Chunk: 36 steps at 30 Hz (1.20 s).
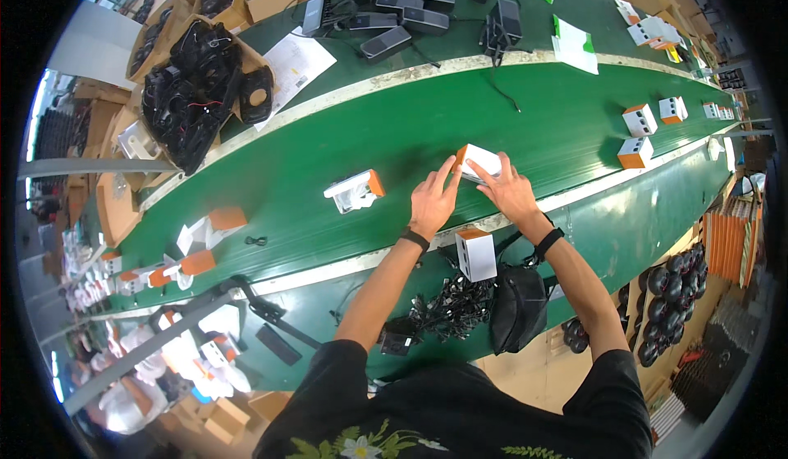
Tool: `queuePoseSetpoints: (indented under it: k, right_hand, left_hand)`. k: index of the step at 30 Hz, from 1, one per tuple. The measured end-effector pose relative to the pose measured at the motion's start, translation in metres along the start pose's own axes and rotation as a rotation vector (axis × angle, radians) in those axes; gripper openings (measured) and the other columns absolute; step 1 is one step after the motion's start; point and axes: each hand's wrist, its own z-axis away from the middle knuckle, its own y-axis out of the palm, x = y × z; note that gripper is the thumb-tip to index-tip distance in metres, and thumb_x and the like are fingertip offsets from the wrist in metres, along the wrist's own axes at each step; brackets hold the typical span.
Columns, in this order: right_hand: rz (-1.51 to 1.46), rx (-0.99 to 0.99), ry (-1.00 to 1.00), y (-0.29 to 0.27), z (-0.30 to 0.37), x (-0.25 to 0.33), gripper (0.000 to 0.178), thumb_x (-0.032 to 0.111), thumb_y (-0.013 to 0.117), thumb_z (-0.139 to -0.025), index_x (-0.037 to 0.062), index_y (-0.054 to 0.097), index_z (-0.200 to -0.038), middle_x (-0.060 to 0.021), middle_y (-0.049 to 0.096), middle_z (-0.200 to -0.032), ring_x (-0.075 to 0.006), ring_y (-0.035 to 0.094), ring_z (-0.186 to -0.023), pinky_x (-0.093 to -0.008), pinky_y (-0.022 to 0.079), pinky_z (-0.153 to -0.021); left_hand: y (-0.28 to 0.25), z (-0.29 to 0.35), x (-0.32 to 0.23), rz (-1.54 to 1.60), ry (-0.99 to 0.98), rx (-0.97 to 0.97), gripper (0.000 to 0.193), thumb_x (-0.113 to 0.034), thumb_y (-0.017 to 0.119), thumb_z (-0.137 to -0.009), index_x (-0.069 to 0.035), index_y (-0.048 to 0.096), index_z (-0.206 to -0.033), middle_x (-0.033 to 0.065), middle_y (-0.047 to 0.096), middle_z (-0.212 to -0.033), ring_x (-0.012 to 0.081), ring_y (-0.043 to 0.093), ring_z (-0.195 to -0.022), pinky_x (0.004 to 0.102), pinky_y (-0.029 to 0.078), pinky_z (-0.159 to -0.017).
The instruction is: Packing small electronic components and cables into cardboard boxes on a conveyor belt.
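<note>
Both my hands are on a small white and orange box (483, 161) lying on the green conveyor belt. The fingertips of my left hand (433, 202) press on its orange end. My right hand (512, 194) grips its near right side, with thumb and fingers spread over the white face. Closer to me, a second white and orange box (476, 255) stands upright on the green ledge. Beside it lie a heap of black cables (455, 307) and a black pouch (519, 311). To the left on the belt is an open box (356, 191) with white wrapping showing.
Several boxes (639, 120) sit on the belt at the right. Opened boxes (197, 264) and a short cable (256, 241) lie at the left. Beyond the belt are black devices with cords (427, 20) and a carton of black parts (193, 90). A metal rail (156, 348) crosses the lower left.
</note>
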Motion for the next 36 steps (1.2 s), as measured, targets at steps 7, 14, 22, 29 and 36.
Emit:
queuePoseSetpoints:
  k: [7,14,22,29,36]
  right_hand:
    - [0.127,0.034,0.22,0.022,0.01,-0.019,0.089,0.011,0.062,-0.105,0.0552,0.025,-0.173,-0.0277,0.049,-0.156,-0.0395,0.073,-0.106,-0.0459,0.068,-0.071]
    - [0.127,-0.439,0.475,-0.032,-0.015,-0.007,0.065,0.015,0.072,-0.104,0.0205,0.05,-0.165,-0.0279,0.056,-0.142,-0.045,0.067,-0.118,-0.0529,0.063,-0.088]
    - [-0.45,-0.252,0.102,-0.028,0.097,0.213,0.039,0.003,0.07,-0.097,-0.0034,0.066,-0.136,-0.0235,0.071,-0.126,-0.0415,0.077,-0.087,-0.0452,0.065,-0.07]
    - [-0.079,0.255,0.545,0.059,0.111,0.244,0.049,-0.004,0.068,-0.095,-0.0134,0.05,-0.141,-0.0219,0.061,-0.124,-0.0375,0.081,-0.082,-0.0425,0.068,-0.067]
    - [-0.574,-0.353,0.181,0.013,0.099,0.274,0.026,0.003,0.075,-0.099,0.0041,0.077,-0.125,-0.0166,0.079,-0.117,-0.0353,0.081,-0.09,-0.0439,0.066,-0.073]
  left_hand:
    - [-0.069,0.045,-0.034,0.197,-0.148,-0.037,0.05,-0.004,0.082,-0.091,-0.012,0.074,-0.141,0.0119,0.064,-0.145,0.026,0.07,-0.109,0.0394,0.062,-0.087]
    - [-0.127,0.057,0.06,0.164,-0.513,-0.402,0.128,-0.017,0.106,-0.068,-0.003,0.028,-0.168,0.0217,0.038,-0.169,0.0378,0.047,-0.147,0.0526,0.046,-0.116]
    - [-0.117,0.026,0.109,0.442,-0.671,-0.059,0.03,0.003,0.082,-0.093,-0.004,0.073,-0.121,0.008,0.081,-0.101,0.0141,0.075,-0.09,0.0322,0.06,-0.082]
    - [-0.159,0.083,0.096,0.48,-0.711,0.022,0.043,0.01,0.08,-0.091,-0.008,0.07,-0.128,0.0077,0.08,-0.109,0.0126,0.071,-0.092,0.0283,0.054,-0.079]
    - [-0.176,0.109,0.1,0.506,-0.753,-0.016,0.06,0.008,0.085,-0.087,-0.009,0.064,-0.14,0.0089,0.079,-0.121,0.016,0.073,-0.103,0.0322,0.056,-0.087]
